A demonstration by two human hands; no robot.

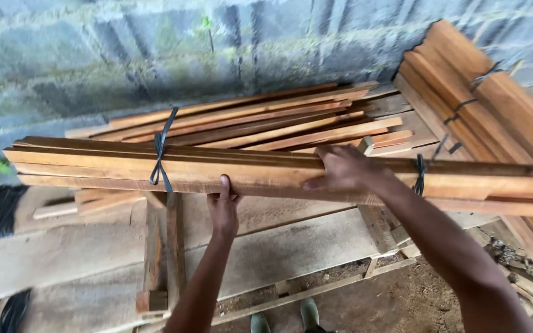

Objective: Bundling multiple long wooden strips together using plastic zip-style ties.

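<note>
Your left hand [223,209] cups the underside of the tied bundle of wooden slats [266,176], fingers curled beneath its near edge with the thumb up against the face. Your right hand [343,168] lies spread flat on top of the same bundle, palm down, pressing rather than gripping. The bundle lies crosswise, raised above the wide grey planks [279,246] below it, and is bound by a dark strap [161,154] to the left of your left hand and a second strap [420,174] to the right of your right hand.

To handle it well, I would judge that you want both hands between those straps, as they are, so that the weight balances. Keep the lower hand well under, because the slats look long and could sag or slide at the ends.

Behind the bundle lies a loose heap of thinner slats [266,120] against the block wall [155,49], and to the right of the bundle leans another strapped stack of boards [488,92]. No box, bin or other container shows anywhere.
</note>
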